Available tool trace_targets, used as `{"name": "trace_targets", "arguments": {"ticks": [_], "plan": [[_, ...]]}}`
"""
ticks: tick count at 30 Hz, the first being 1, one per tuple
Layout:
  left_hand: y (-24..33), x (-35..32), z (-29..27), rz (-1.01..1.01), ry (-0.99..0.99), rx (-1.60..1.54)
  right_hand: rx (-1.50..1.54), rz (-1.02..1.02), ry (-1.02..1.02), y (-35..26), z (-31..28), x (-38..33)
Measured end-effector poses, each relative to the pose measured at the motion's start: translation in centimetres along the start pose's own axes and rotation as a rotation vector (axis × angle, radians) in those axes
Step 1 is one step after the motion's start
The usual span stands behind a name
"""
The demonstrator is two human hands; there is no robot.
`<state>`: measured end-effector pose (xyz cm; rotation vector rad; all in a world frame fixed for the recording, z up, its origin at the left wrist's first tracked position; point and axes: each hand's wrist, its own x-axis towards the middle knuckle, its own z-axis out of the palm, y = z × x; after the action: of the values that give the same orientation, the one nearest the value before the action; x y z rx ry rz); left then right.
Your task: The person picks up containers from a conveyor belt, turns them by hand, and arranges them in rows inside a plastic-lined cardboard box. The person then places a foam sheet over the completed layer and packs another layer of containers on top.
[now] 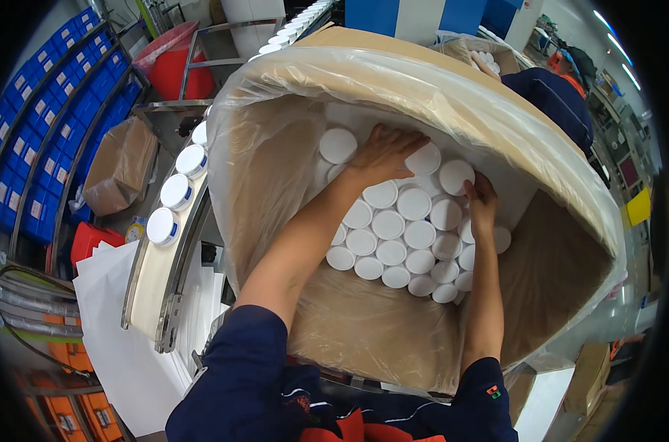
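Both my arms reach into a large cardboard box (pixel 382 342) lined with clear plastic. Inside, white-lidded jars (pixel 388 224) stand packed in close rows. My left hand (pixel 386 156) lies over the far rows with its fingers spread, touching a white lid (pixel 423 159) at its right. At the right side of the group, my right hand (pixel 482 200) has thumb and fingers apart, its thumb against the edge of another white-lidded jar (pixel 456 177). One more jar (pixel 338 146) stands at the far left, beside my left wrist. My forearms hide part of the rows.
Left of the box a curved conveyor (pixel 157 291) carries several white-lidded jars (pixel 176 192). Blue bins (pixel 43 125), a red bin (pixel 179 72) and an open carton (pixel 120 166) stand farther left. White sheets (pixel 120 331) lie beneath the conveyor. Another person (pixel 552 103) is beyond the box, far right.
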<state>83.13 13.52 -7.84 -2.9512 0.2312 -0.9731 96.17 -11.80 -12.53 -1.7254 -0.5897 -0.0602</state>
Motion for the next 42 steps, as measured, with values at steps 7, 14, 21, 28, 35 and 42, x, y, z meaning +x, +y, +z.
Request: {"name": "trace_targets", "arguments": {"ticks": [7, 14, 21, 28, 35, 42], "plan": [[-0.2, -2.8, -2.1, -0.061, -0.197, -0.231, -0.136, 0.122, -0.113, -2.4, 1.4, -0.2], [10.6, -12.5, -6.5, -0.539, -0.083, -0.623, -0.856, -0.574, 0.107, -2.3, 0.6, -2.0], [19.2, -32.4, -17.3, -0.713, -0.019, -0.765, 0.063, -0.683, -0.23, -22.6, 13.7, -17.1], [19.8, -33.6, -16.1, -0.661, 0.008, -0.734, -0.166, -1.152, -0.858, -33.4, 32.1, -27.9], [19.1, -33.3, -17.2, -0.712, 0.017, -0.857, -0.613, -0.887, -1.059, -31.2, 40.5, -25.8], [19.2, -33.8, -17.6, -0.769, -0.004, -0.848, -0.709, -0.862, -1.16, -33.7, 40.9, -27.8]]}}
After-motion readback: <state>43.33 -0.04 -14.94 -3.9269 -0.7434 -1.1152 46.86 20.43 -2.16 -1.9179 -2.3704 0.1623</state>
